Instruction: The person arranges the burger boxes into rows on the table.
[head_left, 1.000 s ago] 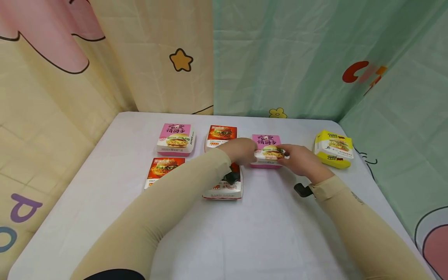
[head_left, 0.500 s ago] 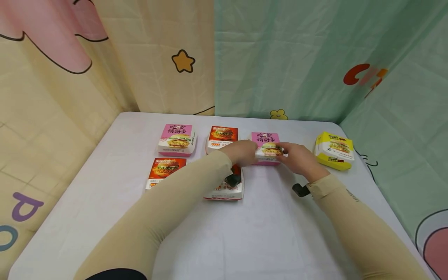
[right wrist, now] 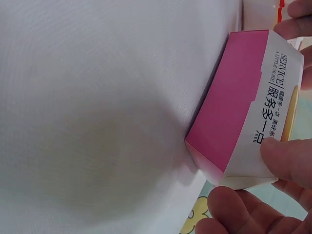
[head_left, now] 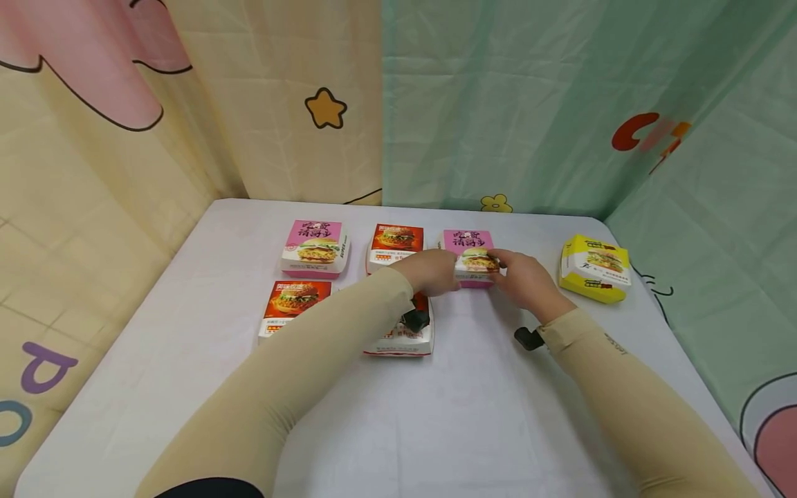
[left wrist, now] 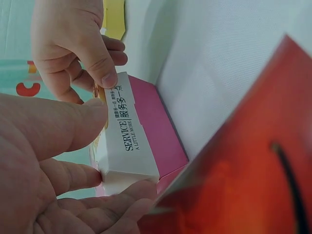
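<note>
A pink-and-white burger box sits at the back of the white table with both hands around it. My left hand holds its left end, thumb at the top edge and fingers along the side. At the other end my right hand grips the corner, thumb on the front slope and the other fingers by the side face. A red-and-white burger box stands just left of it. Below my left hand, another red-and-white burger box is partly covered by the wrist.
On the left are a second pink burger box and a red one, the latter partly behind my left sleeve. A yellow burger box stands at the right, turned at an angle. Printed curtains hang behind the table.
The pink box between my hands has slid slightly back and to the left. My right hand has moved left with it; my left hand has stayed nearly in place. The other boxes have not moved.
</note>
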`<state>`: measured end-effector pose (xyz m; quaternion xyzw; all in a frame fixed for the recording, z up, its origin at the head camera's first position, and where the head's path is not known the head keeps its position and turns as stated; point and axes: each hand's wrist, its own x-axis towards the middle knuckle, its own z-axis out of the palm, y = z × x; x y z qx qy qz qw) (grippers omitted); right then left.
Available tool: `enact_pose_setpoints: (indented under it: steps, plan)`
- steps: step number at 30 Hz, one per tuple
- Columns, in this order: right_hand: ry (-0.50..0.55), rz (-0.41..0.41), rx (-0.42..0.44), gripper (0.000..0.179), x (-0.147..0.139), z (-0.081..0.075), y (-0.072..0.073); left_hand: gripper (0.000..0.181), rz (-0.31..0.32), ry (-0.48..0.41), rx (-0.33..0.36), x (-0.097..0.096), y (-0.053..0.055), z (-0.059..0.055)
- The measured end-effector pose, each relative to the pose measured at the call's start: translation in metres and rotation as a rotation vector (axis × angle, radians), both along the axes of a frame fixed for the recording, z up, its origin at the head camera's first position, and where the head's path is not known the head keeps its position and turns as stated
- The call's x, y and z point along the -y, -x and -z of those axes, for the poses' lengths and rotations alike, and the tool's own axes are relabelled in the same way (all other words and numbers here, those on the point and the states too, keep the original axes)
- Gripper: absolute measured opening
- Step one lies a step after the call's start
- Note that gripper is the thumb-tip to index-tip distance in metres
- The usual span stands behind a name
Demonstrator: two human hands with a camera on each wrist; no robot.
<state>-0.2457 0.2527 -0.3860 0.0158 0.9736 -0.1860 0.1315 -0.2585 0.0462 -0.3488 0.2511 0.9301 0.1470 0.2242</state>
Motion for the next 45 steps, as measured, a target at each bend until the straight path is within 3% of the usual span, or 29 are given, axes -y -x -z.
enact_pose_setpoints:
  steps: [16, 24, 32, 37, 45]
  plan:
    - [0.013, -0.005, -0.018, 0.064, 0.000, 0.001, -0.002, 0.048, -0.020, -0.001, 0.017, -0.001, -0.001, -0.001]
    - [0.016, -0.003, -0.025, 0.064, -0.002, 0.002, -0.002, 0.046, 0.006, 0.023, -0.021, -0.002, 0.001, 0.001]
    - [0.027, 0.017, -0.041, 0.073, -0.012, -0.005, -0.009, 0.049, -0.010, 0.040, -0.053, 0.000, 0.000, -0.003]
    - [0.025, 0.036, -0.127, 0.070, -0.028, -0.017, -0.016, 0.057, -0.056, -0.003, -0.101, -0.002, -0.002, -0.008]
    - [0.071, 0.161, -0.437, 0.052, -0.077, -0.030, -0.023, 0.069, -0.089, -0.117, -0.125, -0.014, -0.010, -0.015]
